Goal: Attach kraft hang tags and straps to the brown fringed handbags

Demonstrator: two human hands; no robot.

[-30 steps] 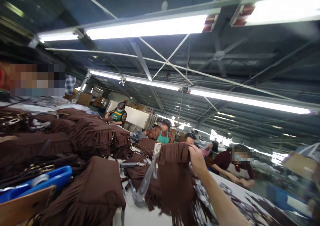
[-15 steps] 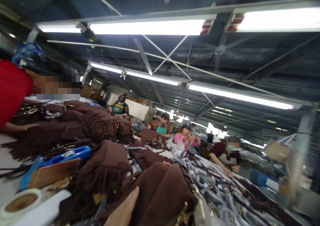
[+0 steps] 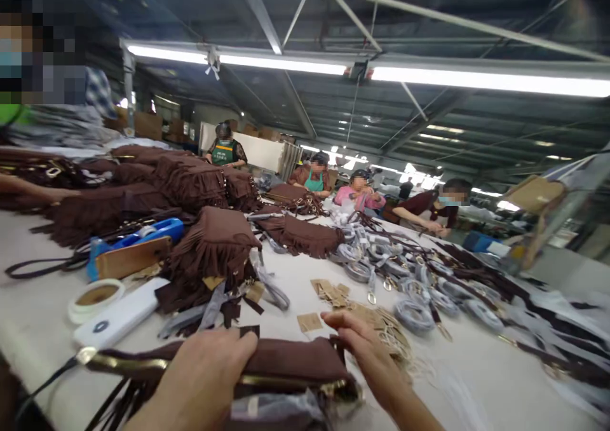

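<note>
Brown bag (image 3: 295,358), one. Lies at near side of white table (image 3: 293,275); left hand (image 3: 200,374) clasped over it, right hand (image 3: 365,348) at corner, pinch unclear. Seems midway: plastic wrap (image 3: 286,407) present, tan cards (image 3: 330,292) loose beyond.

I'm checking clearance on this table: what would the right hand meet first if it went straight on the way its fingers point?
The right hand would most likely meet the small tan card on the white table, just ahead of its fingertips; its height is unclear, so it might pass over.
</note>
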